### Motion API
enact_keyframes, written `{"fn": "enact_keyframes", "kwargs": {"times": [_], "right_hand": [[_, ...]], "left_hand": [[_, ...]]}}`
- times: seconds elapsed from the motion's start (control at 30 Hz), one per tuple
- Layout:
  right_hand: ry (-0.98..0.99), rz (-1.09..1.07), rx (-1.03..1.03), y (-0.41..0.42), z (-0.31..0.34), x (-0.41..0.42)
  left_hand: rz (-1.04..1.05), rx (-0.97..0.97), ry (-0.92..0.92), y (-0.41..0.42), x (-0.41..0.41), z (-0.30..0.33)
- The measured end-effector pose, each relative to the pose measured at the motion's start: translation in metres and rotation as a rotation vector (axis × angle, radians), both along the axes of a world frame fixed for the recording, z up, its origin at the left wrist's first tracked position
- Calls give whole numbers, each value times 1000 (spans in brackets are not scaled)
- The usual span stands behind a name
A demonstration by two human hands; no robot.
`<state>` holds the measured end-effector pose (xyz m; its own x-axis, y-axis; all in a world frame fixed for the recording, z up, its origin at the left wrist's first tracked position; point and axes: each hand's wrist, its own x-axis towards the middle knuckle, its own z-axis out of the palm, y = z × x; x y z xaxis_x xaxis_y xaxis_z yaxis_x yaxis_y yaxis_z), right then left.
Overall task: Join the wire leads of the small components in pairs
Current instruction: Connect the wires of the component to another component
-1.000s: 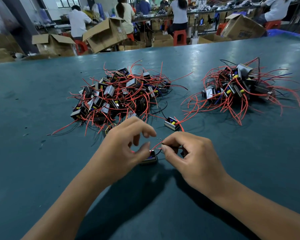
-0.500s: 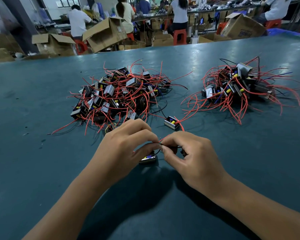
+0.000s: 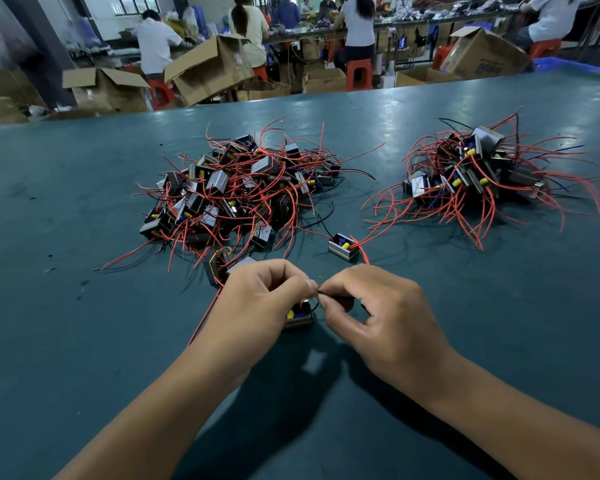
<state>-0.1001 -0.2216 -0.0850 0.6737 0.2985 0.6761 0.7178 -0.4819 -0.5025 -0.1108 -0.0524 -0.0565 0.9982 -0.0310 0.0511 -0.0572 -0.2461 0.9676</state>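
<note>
Both hands meet at the near middle of the table (image 3: 84, 341): the left hand (image 3: 257, 306) and the right hand (image 3: 378, 317) each pinch thin wire leads (image 3: 318, 289) above one small component (image 3: 298, 315). The big left pile (image 3: 236, 192) probably still waits; the right pile (image 3: 482, 178) may be finished, but I cannot tell.

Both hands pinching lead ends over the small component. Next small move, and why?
Probably roll the fingertips against each other to twist the pinched ends together. The left hand and right hand meet tip to tip just above the component, each pinching a thin lead. Whether any twist is in yet is too small to tell.
</note>
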Motion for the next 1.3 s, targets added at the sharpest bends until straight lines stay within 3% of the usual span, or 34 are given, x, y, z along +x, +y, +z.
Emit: {"fn": "enact_keyframes", "kwargs": {"times": [0.13, 0.23, 0.3, 0.47, 0.67, 0.73, 1.13, 1.3], "right_hand": [[-22, -3, -19, 0, 0, 1], [-86, -16, -63, 1, -1, 2], [-81, -12, -53, 0, -1, 1], [4, -15, 1, 0, -1, 2], [46, -24, 31, 0, 1, -1], [58, -15, 35, 0, 1, -1], [59, 7, 43, -1, 2, -2], [51, 0, 18, -1, 4, -2]], "left_hand": [[15, -44, 77, -4, -2, 1], [-5, -225, 238, -2, 0, 1], [-27, -248, 260, -2, 0, 0], [-83, -64, 66, 9, 6, 1], [-126, 508, -546, 33, 12, 6], [-180, 590, -650, 34, 13, 5], [-193, 735, -839, 32, 15, 0], [-219, 735, -794, 29, 14, 0]]}}
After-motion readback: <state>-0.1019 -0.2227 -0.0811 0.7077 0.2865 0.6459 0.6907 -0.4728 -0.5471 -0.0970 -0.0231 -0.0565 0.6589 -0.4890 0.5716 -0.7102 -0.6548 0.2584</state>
